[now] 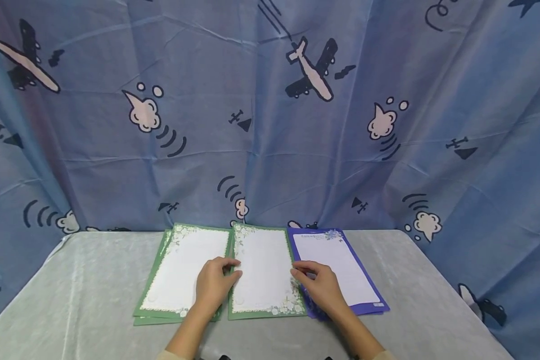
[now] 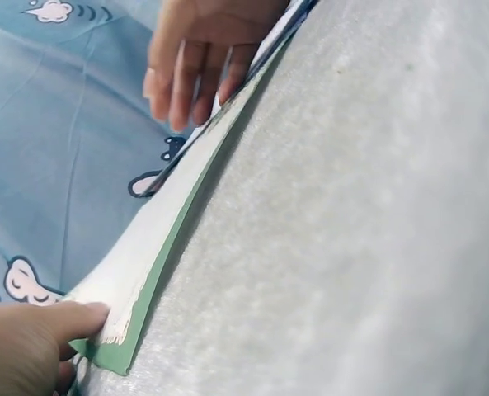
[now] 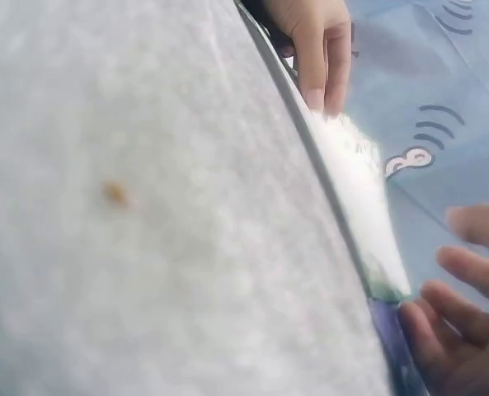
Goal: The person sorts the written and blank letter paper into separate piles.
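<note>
Three groups of bordered paper lie side by side in the head view. The middle sheet (image 1: 263, 270) has a green floral border and a white centre. My left hand (image 1: 216, 282) pinches its left edge; in the left wrist view the thumb (image 2: 83, 318) lies on top of the sheet, with fingers under the edge. At the right edge is my right hand (image 1: 319, 285), its fingers loosely bent and spread apart in the right wrist view. Green-bordered sheets (image 1: 180, 265) overlap on the left, partly behind the left hand. Purple-bordered paper (image 1: 342, 270) lies on the right, partly covered by the right hand.
The papers rest on a pale grey cloth-covered table (image 1: 103, 280). Behind it hangs a blue curtain (image 1: 207, 125) printed with airplanes and clouds, meeting the table's far edge just past the papers' tops.
</note>
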A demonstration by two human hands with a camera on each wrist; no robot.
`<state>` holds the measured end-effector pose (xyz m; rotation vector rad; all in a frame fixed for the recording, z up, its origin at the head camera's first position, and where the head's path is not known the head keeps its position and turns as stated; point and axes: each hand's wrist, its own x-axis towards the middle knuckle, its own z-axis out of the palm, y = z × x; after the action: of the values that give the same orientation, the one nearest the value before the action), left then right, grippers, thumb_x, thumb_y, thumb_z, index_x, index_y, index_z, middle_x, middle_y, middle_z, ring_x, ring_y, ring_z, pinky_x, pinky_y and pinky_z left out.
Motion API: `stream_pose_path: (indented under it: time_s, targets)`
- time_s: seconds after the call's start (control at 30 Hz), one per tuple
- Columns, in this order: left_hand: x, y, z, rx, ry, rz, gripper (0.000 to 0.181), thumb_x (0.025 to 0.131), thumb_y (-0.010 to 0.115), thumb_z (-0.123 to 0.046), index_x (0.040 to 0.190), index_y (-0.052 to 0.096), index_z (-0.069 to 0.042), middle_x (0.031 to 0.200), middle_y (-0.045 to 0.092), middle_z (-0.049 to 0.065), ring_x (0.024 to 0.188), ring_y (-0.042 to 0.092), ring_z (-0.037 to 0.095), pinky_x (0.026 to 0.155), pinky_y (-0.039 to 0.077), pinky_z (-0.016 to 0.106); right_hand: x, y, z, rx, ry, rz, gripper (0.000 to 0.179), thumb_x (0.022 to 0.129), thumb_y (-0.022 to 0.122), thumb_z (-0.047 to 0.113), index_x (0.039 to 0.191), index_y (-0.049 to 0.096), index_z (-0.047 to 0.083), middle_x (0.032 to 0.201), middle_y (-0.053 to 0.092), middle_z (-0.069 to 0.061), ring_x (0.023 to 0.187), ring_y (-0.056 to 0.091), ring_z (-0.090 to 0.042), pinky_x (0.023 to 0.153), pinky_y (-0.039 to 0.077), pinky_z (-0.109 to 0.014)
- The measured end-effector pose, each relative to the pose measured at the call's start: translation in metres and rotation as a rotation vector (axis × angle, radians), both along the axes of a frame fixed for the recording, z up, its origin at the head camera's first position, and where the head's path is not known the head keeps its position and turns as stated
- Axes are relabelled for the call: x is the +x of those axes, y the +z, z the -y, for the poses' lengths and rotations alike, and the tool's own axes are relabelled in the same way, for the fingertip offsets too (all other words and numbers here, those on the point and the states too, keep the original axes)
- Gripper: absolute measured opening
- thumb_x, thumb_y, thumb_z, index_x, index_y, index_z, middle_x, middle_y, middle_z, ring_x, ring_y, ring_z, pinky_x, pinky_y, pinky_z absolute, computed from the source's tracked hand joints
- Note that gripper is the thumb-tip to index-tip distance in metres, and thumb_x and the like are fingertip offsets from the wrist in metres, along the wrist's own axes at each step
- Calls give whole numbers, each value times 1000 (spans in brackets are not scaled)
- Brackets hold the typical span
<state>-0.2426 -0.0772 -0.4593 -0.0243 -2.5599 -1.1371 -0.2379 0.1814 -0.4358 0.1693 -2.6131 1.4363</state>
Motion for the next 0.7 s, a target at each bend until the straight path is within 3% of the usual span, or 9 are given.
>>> stream_pose_path:
  time_s: [0.2, 0.7]
  targets:
    - [-1, 1, 2, 83, -2, 25, 16, 81, 82, -12, 96, 81, -17, 81, 73, -2, 68, 55, 7, 61, 43, 24, -2, -6, -3, -10, -3, 21, 21, 92, 75, 22, 111, 78, 12, 106, 77, -3, 101, 73, -17, 88, 57, -26]
    - [-1, 3, 3, 228, -14, 49, 14, 82, 81, -8, 94, 81, -13, 82, 74, 1, 65, 52, 9, 56, 43, 22, -2, -6, -3, -24, -10, 11, 22, 91, 75, 18, 111, 77, 10, 104, 77, -3, 100, 72, -18, 89, 56, -24]
